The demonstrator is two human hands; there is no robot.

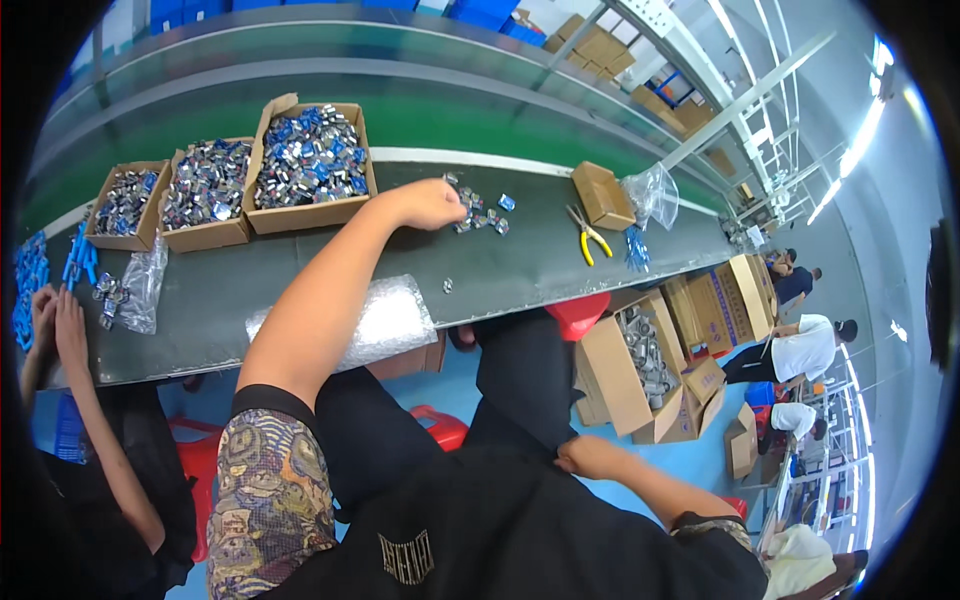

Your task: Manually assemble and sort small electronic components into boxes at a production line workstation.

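Note:
My left hand (432,205) is over the dark bench with its fingers curled together at the edge of a loose pile of small metal parts (482,219), some with blue pieces. What is between those fingertips, if anything, is too small to make out. Down beside my knee, my right hand (588,457) is closed, resting against my black trousers, and no object shows in it. A sheet of silvery bubble wrap (392,322) lies under my left forearm. One single small metal part (447,286) sits apart, toward the bench's front edge.
Three cardboard boxes of small parts, the nearest to my hand a large one (312,160), stand at the left. Yellow-handled pliers (590,240) lie beside a small open box (603,195). A co-worker's hands (66,325) handle blue pieces at far left. An open carton (640,365) stands right.

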